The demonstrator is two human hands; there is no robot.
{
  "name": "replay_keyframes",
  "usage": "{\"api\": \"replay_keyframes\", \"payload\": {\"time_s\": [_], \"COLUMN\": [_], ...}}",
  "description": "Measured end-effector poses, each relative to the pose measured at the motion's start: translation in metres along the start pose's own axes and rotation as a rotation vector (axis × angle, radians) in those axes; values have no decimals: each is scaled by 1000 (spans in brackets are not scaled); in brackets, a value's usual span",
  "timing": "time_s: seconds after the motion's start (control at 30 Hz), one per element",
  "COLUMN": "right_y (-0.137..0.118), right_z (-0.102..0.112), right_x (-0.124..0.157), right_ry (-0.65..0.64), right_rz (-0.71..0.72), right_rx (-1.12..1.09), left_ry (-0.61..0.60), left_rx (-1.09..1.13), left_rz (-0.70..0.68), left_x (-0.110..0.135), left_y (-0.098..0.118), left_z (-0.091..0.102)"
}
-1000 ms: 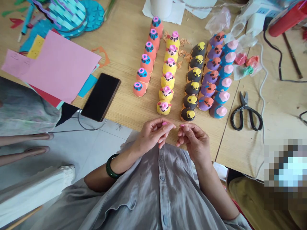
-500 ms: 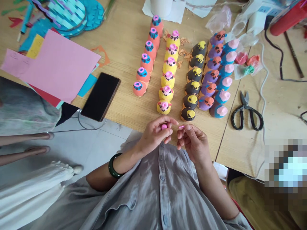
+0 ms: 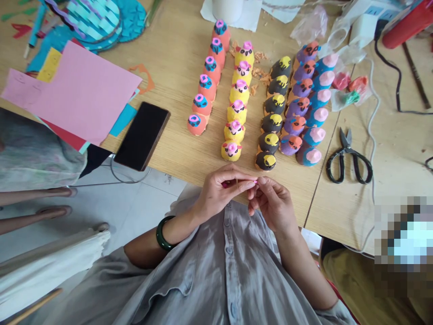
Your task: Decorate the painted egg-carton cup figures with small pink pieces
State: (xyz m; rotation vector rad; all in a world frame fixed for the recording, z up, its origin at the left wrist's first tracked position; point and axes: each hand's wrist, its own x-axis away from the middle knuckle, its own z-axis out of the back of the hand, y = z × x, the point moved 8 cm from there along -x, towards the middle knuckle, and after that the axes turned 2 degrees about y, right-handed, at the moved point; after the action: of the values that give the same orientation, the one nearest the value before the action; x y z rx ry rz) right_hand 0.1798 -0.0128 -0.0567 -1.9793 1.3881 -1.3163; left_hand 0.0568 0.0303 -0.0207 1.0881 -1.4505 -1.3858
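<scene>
Head view: pink bit [image 3: 255,182], near frame centre.
My left hand [image 3: 216,192] and right hand [image 3: 276,205] pinch it; my left fingers also curl around a pink lump [image 3: 225,184].

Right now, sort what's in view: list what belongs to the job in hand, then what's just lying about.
Likely part of the job:
pink piece, where the fingertips of left hand and right hand meet
pink lump held in the left hand
five rows of coloured domes

Apparently just lying about:
phone
pink paper
scissors, untouched
red cylinder
</scene>
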Motion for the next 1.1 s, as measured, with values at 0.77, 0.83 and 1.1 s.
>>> {"api": "replay_keyframes", "payload": {"time_s": [0.77,0.83,1.1], "right_y": [3,3,-2], "right_z": [0,-1,1], "right_x": [0,1,0], "right_ry": [32,16,84], "right_rz": [18,20,41], "right_rx": [97,98,74], "left_ry": [59,87,84], "left_rx": [43,49,127], "left_rz": [79,95,203], "left_x": [3,3,7], "left_y": [-9,-12,-21], "left_z": [-2,-1,-2]}}
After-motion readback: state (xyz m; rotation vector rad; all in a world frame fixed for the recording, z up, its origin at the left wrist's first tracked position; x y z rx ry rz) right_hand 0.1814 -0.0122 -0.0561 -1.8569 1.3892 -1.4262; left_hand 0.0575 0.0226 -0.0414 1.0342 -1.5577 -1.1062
